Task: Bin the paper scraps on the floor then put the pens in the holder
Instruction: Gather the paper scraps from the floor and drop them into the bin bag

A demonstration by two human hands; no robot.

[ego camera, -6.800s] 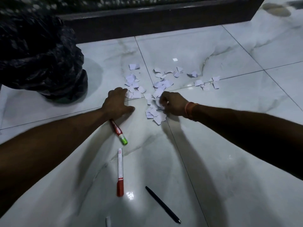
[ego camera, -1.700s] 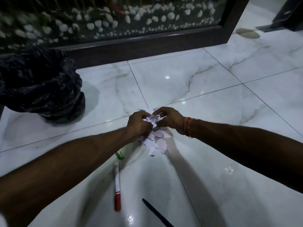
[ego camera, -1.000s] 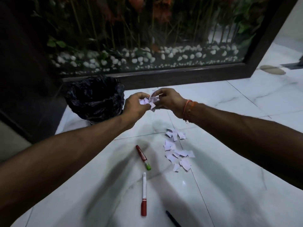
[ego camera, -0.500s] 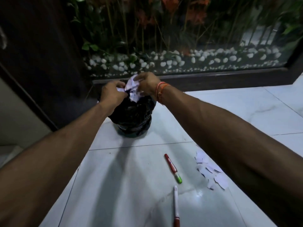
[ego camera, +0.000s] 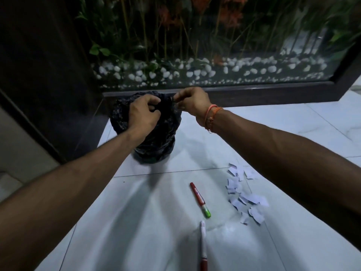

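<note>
Arms outstretched; left hand (ego camera: 143, 112) and right hand (ego camera: 192, 101) curled over bin (ego camera: 156, 145) mouth, can't tell if either holds anything. Red pen (ego camera: 198, 197) lies nearer than the hands, green tip pointing away from them.

Dim bluish light throws long shadows across the glossy floor (ego camera: 136, 241), with bowed, soft edges.

At twelve o'clock I see a glass panel (ego camera: 254, 36), with white pebbles (ego camera: 195, 72) and green and orange plants (ego camera: 136, 26) behind it. A dark frame (ego camera: 273, 94) runs below. A dark wall panel (ego camera: 39, 65) stands at ten o'clock. Marble floor (ego camera: 293, 124) spreads from three to six.
</note>
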